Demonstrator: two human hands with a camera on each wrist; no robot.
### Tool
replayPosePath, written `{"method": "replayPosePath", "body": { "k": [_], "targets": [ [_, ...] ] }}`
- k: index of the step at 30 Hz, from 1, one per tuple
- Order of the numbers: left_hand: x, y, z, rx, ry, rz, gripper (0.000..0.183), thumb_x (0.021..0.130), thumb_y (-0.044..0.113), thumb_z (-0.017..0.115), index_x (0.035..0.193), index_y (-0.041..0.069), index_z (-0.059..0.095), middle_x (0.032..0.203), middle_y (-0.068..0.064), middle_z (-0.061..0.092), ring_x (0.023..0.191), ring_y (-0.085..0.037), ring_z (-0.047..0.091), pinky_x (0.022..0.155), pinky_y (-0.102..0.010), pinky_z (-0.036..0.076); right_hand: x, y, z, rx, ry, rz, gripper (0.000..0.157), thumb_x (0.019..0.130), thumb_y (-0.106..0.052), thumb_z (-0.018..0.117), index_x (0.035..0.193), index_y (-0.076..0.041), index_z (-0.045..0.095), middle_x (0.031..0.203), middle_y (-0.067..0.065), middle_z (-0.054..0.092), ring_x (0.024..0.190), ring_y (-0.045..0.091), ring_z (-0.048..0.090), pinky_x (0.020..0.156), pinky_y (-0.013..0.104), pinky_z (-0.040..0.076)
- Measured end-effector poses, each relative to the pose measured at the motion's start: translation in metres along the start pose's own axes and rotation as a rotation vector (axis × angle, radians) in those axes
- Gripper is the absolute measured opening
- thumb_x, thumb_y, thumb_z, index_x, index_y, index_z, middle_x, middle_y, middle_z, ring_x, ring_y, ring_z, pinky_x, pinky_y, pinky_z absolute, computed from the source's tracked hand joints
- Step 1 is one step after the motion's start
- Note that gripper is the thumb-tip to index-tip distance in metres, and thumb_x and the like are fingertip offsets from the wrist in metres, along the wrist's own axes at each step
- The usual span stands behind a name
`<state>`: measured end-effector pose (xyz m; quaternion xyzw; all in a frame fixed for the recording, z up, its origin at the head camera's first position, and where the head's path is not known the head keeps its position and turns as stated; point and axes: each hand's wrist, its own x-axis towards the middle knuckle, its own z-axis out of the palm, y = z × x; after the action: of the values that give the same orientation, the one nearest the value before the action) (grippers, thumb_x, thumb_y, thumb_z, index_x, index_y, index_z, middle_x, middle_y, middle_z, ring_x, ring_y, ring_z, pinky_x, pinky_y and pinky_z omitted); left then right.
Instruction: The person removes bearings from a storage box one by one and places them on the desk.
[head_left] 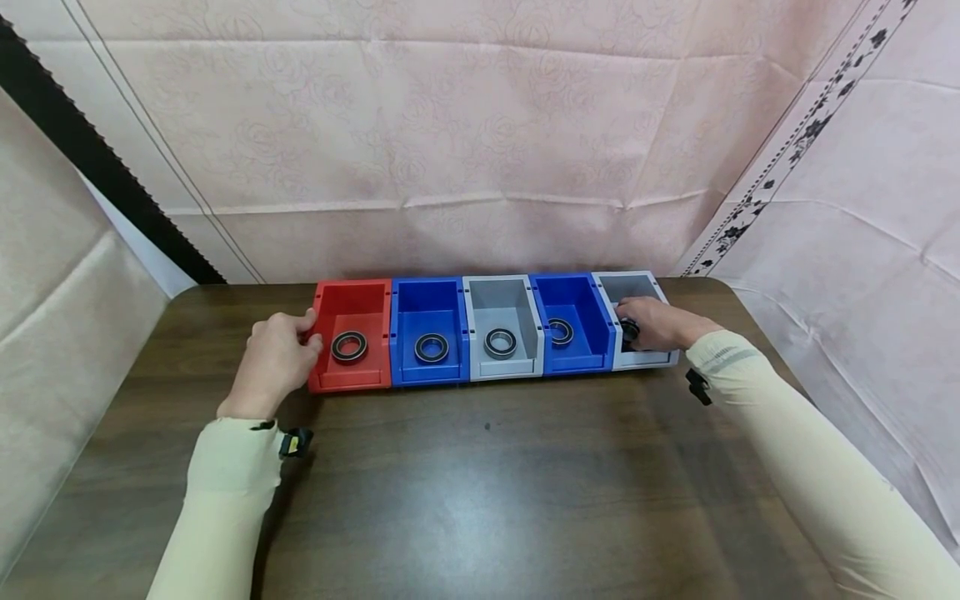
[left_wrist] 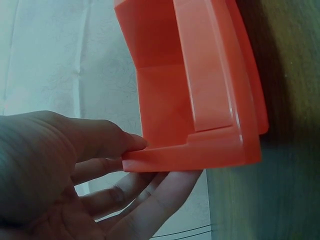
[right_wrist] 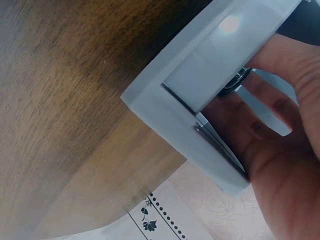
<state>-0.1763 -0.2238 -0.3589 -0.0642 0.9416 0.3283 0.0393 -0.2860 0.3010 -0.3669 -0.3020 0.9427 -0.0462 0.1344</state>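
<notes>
At the left end of a row of bins, my left hand point(head_left: 272, 360) grips the side wall of the red bin point(head_left: 354, 297). In the left wrist view its thumb lies over the rim and the other fingers are outside the wall. A black-sealed ball bearing point(head_left: 363, 347) lies in that bin. My right hand point(head_left: 662, 323) reaches into the grey bin point(head_left: 633, 286) at the right end. There its thumb and fingers pinch another bearing point(right_wrist: 235, 84), partly hidden by the hand and the bin's front lip.
Between the end bins stand a blue bin point(head_left: 428, 298), a grey bin point(head_left: 498, 293) and a second blue bin point(head_left: 564, 292), each with one bearing inside. The row sits at the back of the brown wooden table point(head_left: 465, 483), before a pale cloth point(head_left: 450, 125).
</notes>
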Motion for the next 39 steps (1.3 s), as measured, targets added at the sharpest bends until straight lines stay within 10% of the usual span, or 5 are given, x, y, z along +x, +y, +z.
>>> {"method": "replayPosePath", "body": {
  "k": [12,39],
  "targets": [
    [0.0,0.0,0.0,-0.004,-0.006,-0.011,0.057,0.102,0.012,0.056,0.155,0.001,0.036,0.145,-0.036,0.05,0.062,-0.025,0.053,0.053,-0.03,0.049,-0.003,-0.002,-0.011,-0.011,-0.02,0.014,0.057,0.078,0.005,0.08,0.132,-0.005,0.066,0.129,0.022,0.065,0.118,0.04,0.062,0.102,0.061,0.049],
    [-0.001,0.0,0.0,0.012,0.02,0.03,0.054,0.101,0.01,0.056,0.151,-0.004,0.041,0.148,-0.033,0.048,0.054,-0.022,0.051,0.049,-0.03,0.047,-0.028,-0.01,-0.049,-0.01,0.028,-0.06,0.04,0.073,-0.002,0.085,0.109,-0.01,0.072,0.114,0.01,0.069,0.102,0.027,0.066,0.089,0.048,0.056]
  ]
}}
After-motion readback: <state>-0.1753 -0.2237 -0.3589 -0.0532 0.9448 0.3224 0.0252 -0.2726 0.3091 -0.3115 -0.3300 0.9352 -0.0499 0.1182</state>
